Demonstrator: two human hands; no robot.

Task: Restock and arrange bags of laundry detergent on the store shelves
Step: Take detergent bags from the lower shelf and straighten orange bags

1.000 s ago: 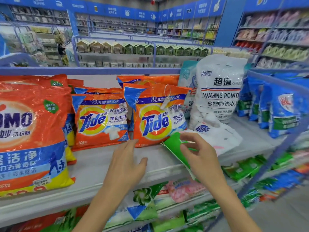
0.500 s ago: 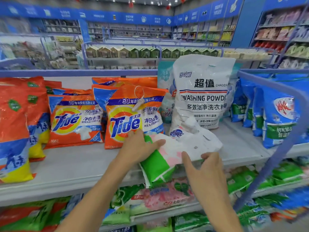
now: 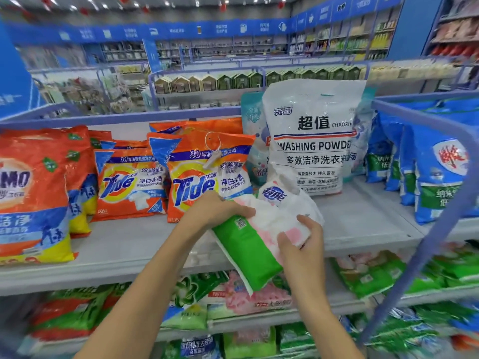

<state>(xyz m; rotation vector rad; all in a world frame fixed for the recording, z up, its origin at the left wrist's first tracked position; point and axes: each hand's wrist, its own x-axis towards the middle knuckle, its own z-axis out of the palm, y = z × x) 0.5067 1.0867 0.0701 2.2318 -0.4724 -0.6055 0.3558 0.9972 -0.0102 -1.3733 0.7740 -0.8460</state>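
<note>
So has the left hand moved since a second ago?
Yes. The left hand left the bare shelf and moved right and up, onto the green and white bag, just below the right-hand Tide bag.

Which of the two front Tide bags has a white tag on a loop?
The right Tide bag, beside the left hand; the left Tide bag has none.

house-shaped boxes [image 3: 241, 81], blue overhead signs [image 3: 220, 28]

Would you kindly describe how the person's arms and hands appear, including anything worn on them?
Both forearms are bare as far as the frame shows: no sleeves, gloves, watch or bracelets. The left hand and right hand show no rings, and the visible fingernails look short and unpainted.
</note>
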